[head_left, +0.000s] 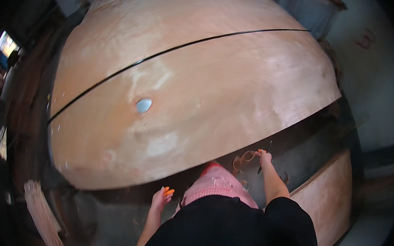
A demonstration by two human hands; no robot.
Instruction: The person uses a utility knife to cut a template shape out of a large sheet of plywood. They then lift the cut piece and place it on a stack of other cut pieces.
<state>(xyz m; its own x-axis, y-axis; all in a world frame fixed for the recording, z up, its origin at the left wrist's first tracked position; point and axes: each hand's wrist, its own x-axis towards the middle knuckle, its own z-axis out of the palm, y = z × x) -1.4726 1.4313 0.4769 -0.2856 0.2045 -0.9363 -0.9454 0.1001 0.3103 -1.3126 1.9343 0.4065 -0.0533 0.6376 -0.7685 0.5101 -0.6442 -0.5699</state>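
Observation:
A broad, pale tan sheet of wood veneer (237, 93) lies spread out in front of me, with wavy, shiny patches. It has a round pale-blue spot (143, 105) left of its middle, which looks like a hole. My left hand (159, 199) hangs just off the near edge with nothing seen in it; its fingers are partly apart, and orange covers sit on some fingertips. Off the same edge, farther right, my right hand (264, 158) is closed around a thin dark knife-like tool (260, 169). An orange cover shows on that hand too.
A long black strip (185, 46) crosses the sheet. Curled veneer scraps (241, 160) lie below the near edge, by my right hand. More veneer (329, 195) stands at the lower right, and a pale bundle (41, 212) is at the lower left. A pale wall (374, 82) rises at right.

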